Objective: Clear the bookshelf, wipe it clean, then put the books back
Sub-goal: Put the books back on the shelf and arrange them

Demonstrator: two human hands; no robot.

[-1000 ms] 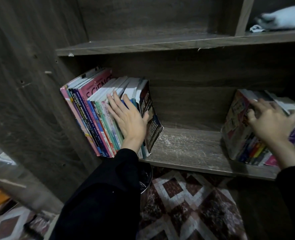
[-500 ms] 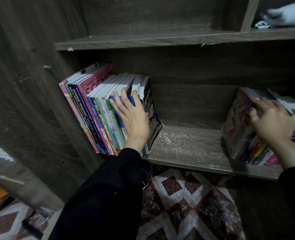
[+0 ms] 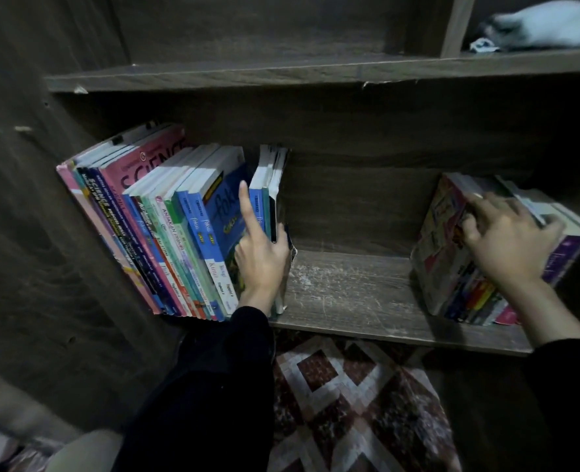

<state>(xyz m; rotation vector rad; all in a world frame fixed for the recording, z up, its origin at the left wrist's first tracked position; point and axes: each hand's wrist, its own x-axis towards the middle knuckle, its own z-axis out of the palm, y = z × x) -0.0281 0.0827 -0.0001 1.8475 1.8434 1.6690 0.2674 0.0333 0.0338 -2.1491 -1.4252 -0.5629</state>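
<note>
Bookshelf (image 3: pixel 349 291) up close, 2 groups of books on it: left row (image 3: pixel 166 233) leaning into the left corner, right stack (image 3: pixel 448 253) at the right end, blurred and partly behind the hand. Left hand (image 3: pixel 261 264) sits in a gap in the row, forefinger straight up a blue cover, other fingers hidden, thumb round the end books (image 3: pixel 271 172), clamped on them. Right hand (image 3: pixel 509 243), smeared, curls its fingers over the stack's top edges, gripping.
</note>
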